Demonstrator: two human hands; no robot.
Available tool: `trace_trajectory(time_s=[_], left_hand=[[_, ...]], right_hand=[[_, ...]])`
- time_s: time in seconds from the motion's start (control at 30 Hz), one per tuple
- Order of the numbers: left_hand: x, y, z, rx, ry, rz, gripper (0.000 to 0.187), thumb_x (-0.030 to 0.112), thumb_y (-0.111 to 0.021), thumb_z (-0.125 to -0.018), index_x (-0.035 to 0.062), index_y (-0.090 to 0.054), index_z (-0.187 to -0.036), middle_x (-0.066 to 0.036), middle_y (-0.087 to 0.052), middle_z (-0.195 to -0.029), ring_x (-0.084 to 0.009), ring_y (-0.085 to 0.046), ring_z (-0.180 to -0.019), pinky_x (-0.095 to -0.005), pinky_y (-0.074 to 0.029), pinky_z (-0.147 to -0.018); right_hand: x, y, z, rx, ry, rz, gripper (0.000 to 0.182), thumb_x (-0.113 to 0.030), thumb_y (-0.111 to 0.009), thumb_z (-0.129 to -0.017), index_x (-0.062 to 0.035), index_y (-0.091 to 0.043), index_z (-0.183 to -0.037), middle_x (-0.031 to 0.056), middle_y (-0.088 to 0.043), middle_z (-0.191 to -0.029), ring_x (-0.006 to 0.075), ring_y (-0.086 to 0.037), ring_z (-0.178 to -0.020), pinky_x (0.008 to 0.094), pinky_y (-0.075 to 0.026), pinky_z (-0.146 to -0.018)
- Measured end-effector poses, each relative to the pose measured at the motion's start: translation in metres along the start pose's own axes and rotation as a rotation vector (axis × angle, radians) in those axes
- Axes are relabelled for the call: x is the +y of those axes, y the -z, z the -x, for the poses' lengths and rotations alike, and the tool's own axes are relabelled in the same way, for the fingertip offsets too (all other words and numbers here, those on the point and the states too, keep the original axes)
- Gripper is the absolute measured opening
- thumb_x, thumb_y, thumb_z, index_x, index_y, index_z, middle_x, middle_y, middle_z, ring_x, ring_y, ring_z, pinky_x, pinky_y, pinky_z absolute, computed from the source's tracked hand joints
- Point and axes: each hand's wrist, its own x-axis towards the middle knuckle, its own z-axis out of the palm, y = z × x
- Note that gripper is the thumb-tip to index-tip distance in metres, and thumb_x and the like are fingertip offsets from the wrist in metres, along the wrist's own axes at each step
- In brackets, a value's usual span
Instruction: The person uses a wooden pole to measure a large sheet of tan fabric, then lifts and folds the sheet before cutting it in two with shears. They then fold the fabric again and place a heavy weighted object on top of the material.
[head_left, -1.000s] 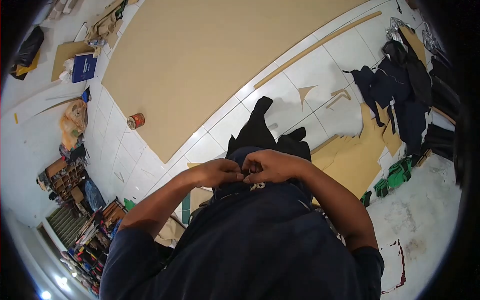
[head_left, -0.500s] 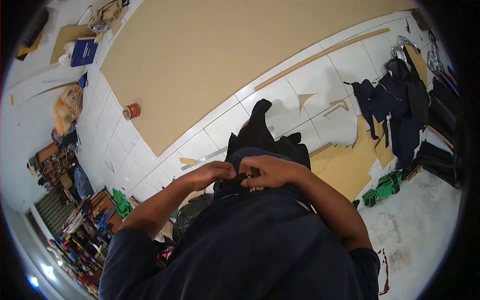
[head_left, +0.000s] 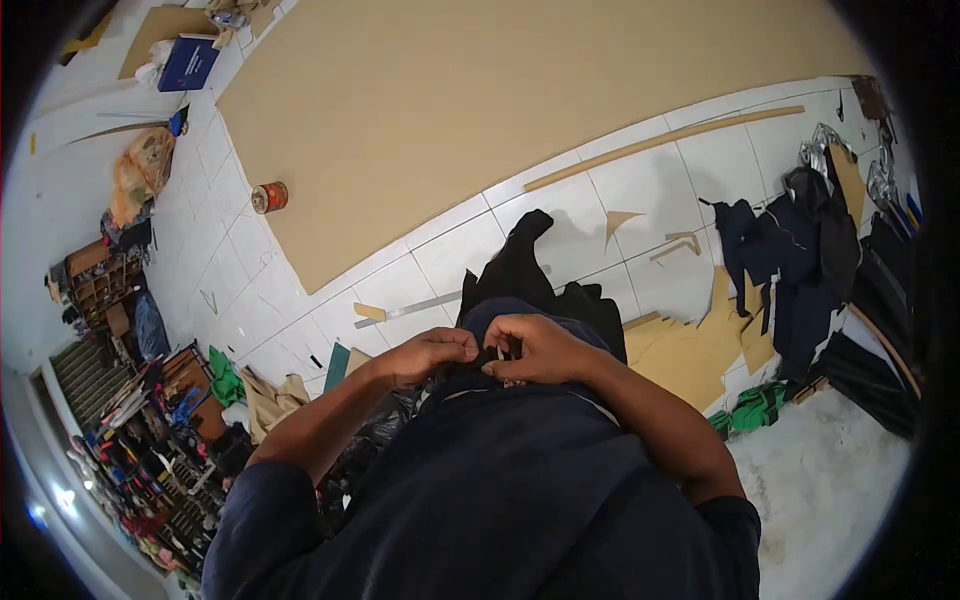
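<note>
- The left hand (head_left: 432, 350) sits at the centre of the frame, fingers curled in and pinched onto the edge of a dark navy garment (head_left: 520, 440) that drapes down toward the bottom of the frame.
- The right hand (head_left: 535, 347) meets it knuckle to knuckle, fingers likewise bent tight on the same fold; a small pale item shows between the fingertips, too small to make out.
- Both hands close on one spot, which suggests fine work at that edge rather than carrying the cloth.
- Just above the hands a black garment (head_left: 520, 270) lies on the tiled floor (head_left: 440, 250), within easy reach.
- A large sheet of brown paper (head_left: 480, 100) fills the upper frame, spread flat as for pattern cutting, with a tin can (head_left: 269, 197) at its left edge.
- Cut brown scraps (head_left: 690, 350) and dark clothes (head_left: 790, 270) lie at the right, green bundles (head_left: 755, 408) lower right.
</note>
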Motion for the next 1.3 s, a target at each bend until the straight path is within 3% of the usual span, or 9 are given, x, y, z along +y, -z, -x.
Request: trace_trajectory(time_s=[0.37,0.53,0.63,0.73,0.83,1.03,1.1,1.17,1.3], left_hand=[[0.005,-0.005,0.013,-0.011,-0.117,-0.195,0.019,0.022,-0.057,-0.096,0.0075,-0.060,-0.084,0.008,-0.052,-0.076,-0.0016,-0.044,-0.073,-0.0213,-0.035,-0.065],[0.012,0.002,0.003,0.004,-0.074,-0.155,0.018,0.021,-0.057,-0.096,0.0054,-0.063,-0.089,0.006,-0.056,-0.080,-0.0025,-0.048,-0.077,-0.0210,-0.038,-0.070],[0.010,0.000,0.006,0.019,-0.119,-0.132,0.017,0.021,-0.058,-0.096,0.0058,-0.063,-0.091,0.007,-0.055,-0.080,-0.0029,-0.046,-0.077,-0.0212,-0.038,-0.071],[0.005,0.002,0.004,0.009,-0.130,-0.069,0.018,0.022,-0.059,-0.095,0.0053,-0.062,-0.091,0.007,-0.053,-0.079,-0.0032,-0.045,-0.075,-0.0205,-0.036,-0.070],[-0.008,0.008,-0.002,0.015,-0.159,0.038,0.019,0.023,-0.058,-0.095,0.0054,-0.062,-0.090,0.007,-0.052,-0.079,-0.0036,-0.044,-0.075,-0.0206,-0.035,-0.069],[-0.017,0.006,0.010,-0.005,-0.200,0.074,0.017,0.022,-0.056,-0.096,0.0069,-0.059,-0.088,0.005,-0.045,-0.078,-0.0063,-0.041,-0.077,-0.0236,-0.034,-0.072],[-0.011,0.000,0.024,0.013,-0.141,0.073,0.017,0.021,-0.056,-0.096,0.0070,-0.059,-0.087,0.005,-0.044,-0.078,-0.0070,-0.040,-0.078,-0.0245,-0.034,-0.072],[-0.014,0.004,0.019,0.022,-0.259,-0.025,0.016,0.020,-0.056,-0.096,0.0072,-0.059,-0.087,0.005,-0.044,-0.079,-0.0066,-0.040,-0.077,-0.0242,-0.034,-0.072],[-0.019,0.003,0.015,0.089,-0.248,0.029,0.016,0.020,-0.056,-0.096,0.0074,-0.059,-0.087,0.005,-0.047,-0.079,-0.0053,-0.042,-0.074,-0.0225,-0.035,-0.070]], right_hand=[[-0.009,0.004,0.003,0.013,0.034,0.143,0.032,-0.026,-0.074,-0.080,-0.0017,-0.058,-0.093,0.0064,-0.057,-0.076,0.0148,-0.062,-0.065,0.0290,-0.047,-0.058],[-0.013,0.012,-0.006,-0.050,0.009,0.164,0.031,-0.027,-0.074,-0.079,-0.0029,-0.059,-0.091,0.0089,-0.062,-0.076,0.0181,-0.063,-0.065,0.0302,-0.047,-0.059],[-0.017,0.014,-0.009,-0.095,0.033,0.181,0.025,-0.021,-0.073,-0.083,-0.0025,-0.058,-0.091,0.0060,-0.058,-0.074,0.0128,-0.063,-0.059,0.0257,-0.047,-0.054],[-0.027,0.015,-0.014,-0.089,0.058,0.343,0.026,-0.021,-0.073,-0.083,-0.0024,-0.058,-0.091,0.0069,-0.061,-0.073,0.0130,-0.063,-0.059,0.0255,-0.047,-0.053],[-0.029,0.012,-0.021,-0.059,0.028,0.380,0.030,-0.027,-0.075,-0.079,-0.0042,-0.055,-0.084,0.0080,-0.063,-0.073,0.0171,-0.063,-0.065,0.0298,-0.047,-0.059],[-0.045,0.007,-0.019,-0.099,-0.147,0.052,0.031,-0.023,-0.076,-0.077,-0.0052,-0.052,-0.083,0.0069,-0.060,-0.072,0.0183,-0.061,-0.070,0.0315,-0.045,-0.060],[-0.045,0.003,-0.018,-0.099,-0.015,0.215,0.031,-0.024,-0.076,-0.078,-0.0048,-0.052,-0.083,0.0069,-0.059,-0.073,0.0182,-0.059,-0.069,0.0311,-0.045,-0.060],[-0.040,0.005,-0.023,-0.112,0.080,0.315,0.032,-0.025,-0.076,-0.077,-0.0045,-0.053,-0.084,0.0074,-0.059,-0.075,0.0191,-0.057,-0.067,0.0311,-0.045,-0.061],[-0.030,0.004,-0.023,-0.139,-0.002,0.313,0.033,-0.027,-0.077,-0.078,-0.0038,-0.058,-0.091,0.0072,-0.060,-0.077,0.0183,-0.058,-0.068,0.0303,-0.046,-0.061]])
